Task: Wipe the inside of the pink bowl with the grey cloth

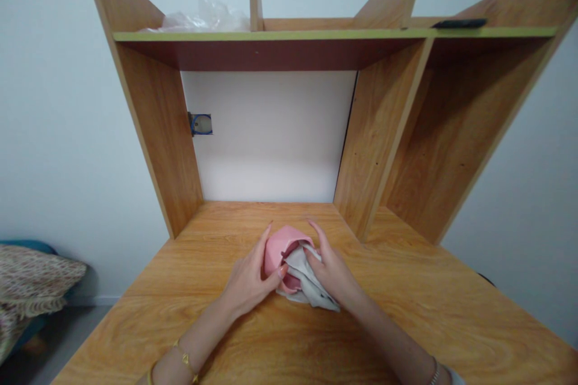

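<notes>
A pink bowl-like container (280, 245) is tilted on its side just above or on the wooden desk, its opening turned toward the lower right. My left hand (250, 280) grips its left side, with the thumb over the rim. A light grey cloth (311, 283) is bunched partly inside the opening and hangs out over the front. My right hand (332, 267) holds the cloth at the container's right edge, thumb pressing on it and a finger stretched along the rim. The rest of the cloth inside is hidden.
The wooden desk (194, 325) carries a shelf unit (271, 36) at its back. Clear plastic wrapping (205, 17) and a dark flat object (460, 23) lie on the upper shelf. An uncovered wall socket box (201, 124) is behind. A patterned throw (36, 280) covers a blue seat at left.
</notes>
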`<action>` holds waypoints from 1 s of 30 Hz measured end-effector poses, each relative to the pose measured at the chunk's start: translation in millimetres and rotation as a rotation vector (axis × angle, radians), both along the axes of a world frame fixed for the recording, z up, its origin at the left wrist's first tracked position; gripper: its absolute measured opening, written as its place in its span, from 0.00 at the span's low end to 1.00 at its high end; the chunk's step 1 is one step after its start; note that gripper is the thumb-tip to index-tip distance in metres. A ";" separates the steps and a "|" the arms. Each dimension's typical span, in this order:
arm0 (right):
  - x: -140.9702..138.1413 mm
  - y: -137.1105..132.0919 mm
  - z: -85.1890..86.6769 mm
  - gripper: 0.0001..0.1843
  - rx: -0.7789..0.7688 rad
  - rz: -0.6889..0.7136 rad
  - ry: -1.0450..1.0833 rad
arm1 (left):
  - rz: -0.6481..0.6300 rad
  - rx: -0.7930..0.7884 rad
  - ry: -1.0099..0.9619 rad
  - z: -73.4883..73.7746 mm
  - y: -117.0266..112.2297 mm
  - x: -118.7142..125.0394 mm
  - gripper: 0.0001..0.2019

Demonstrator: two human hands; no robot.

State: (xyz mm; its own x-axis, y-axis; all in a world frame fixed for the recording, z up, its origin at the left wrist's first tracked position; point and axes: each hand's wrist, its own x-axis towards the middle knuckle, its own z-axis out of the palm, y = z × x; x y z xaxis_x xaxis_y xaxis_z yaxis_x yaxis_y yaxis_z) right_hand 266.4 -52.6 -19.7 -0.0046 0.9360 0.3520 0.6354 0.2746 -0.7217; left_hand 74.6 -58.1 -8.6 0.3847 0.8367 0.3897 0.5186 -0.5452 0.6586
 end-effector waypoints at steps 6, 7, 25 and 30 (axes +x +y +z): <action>-1.5 9.4 -9.6 0.30 0.084 -0.002 0.226 | -0.050 -0.057 -0.075 -9.4 -3.6 10.1 0.45; -2.8 10.1 -11.8 0.30 0.081 0.014 0.246 | -0.073 -0.064 -0.091 -10.7 -3.9 11.2 0.45; 0.5 2.9 2.8 0.36 0.023 -0.181 -0.128 | 0.006 0.000 0.099 -8.2 -6.6 8.5 0.43; -1.4 -1.4 5.5 0.34 0.113 -0.208 -0.260 | 0.019 -0.042 0.005 -10.9 -2.9 7.5 0.40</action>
State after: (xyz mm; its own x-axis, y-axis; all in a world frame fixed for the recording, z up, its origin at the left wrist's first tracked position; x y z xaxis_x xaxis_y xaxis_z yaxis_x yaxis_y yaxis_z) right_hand 265.0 -54.0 -14.2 0.0793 0.8817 0.4652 0.8445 0.1886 -0.5013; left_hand 82.1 -61.0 -19.5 0.3703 0.8594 0.3525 0.5319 -0.5073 0.6780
